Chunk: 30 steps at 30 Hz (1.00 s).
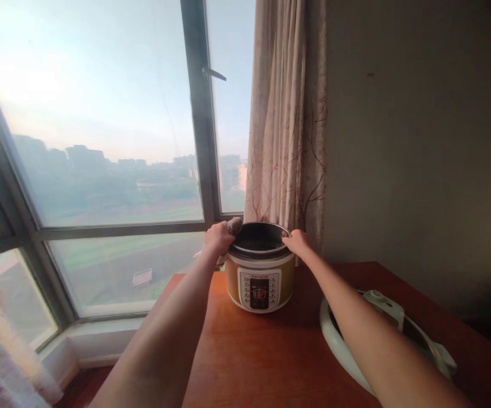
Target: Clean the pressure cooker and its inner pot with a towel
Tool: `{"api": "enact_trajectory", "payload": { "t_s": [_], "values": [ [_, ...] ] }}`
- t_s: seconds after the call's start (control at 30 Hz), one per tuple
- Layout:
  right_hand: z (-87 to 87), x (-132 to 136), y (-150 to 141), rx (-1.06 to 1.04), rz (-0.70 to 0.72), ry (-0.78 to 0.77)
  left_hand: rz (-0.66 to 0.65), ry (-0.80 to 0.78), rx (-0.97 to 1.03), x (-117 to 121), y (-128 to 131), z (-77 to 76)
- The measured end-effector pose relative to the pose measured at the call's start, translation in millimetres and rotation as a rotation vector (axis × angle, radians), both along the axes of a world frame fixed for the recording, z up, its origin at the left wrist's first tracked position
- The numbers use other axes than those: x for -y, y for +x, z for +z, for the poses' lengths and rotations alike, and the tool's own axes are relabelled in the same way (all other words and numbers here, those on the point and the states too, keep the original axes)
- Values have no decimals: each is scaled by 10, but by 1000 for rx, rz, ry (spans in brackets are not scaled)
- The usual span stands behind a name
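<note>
A yellow and white electric pressure cooker (259,277) stands open on a reddish wooden table (270,351), its dark inner pot (259,239) showing. My left hand (218,237) is at the pot's left rim, closed on a small brownish lump (234,225) that I cannot identify. My right hand (297,241) rests on the pot's right rim with its fingers curled over the edge.
The cooker's white lid (402,328) lies on the table at the right, partly behind my right forearm. A patterned curtain (285,119) hangs behind the cooker. A large window (101,141) fills the left. A plain wall (419,141) is at the right.
</note>
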State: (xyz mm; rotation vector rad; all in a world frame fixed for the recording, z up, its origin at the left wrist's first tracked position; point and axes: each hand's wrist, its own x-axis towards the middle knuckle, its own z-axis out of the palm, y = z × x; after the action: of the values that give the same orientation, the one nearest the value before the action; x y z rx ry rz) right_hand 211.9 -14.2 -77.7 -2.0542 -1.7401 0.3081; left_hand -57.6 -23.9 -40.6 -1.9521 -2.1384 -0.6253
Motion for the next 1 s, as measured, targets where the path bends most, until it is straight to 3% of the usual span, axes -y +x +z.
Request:
{"api": "enact_trajectory", "payload": {
  "t_s": [0.47,1.0],
  "values": [
    [8,49,-34,-62,-20,-8,-5,1,9,-76,-7,5],
    [133,146,-156,-88,-93,-22,-14,-20,13,-149,-9,30]
  ]
}}
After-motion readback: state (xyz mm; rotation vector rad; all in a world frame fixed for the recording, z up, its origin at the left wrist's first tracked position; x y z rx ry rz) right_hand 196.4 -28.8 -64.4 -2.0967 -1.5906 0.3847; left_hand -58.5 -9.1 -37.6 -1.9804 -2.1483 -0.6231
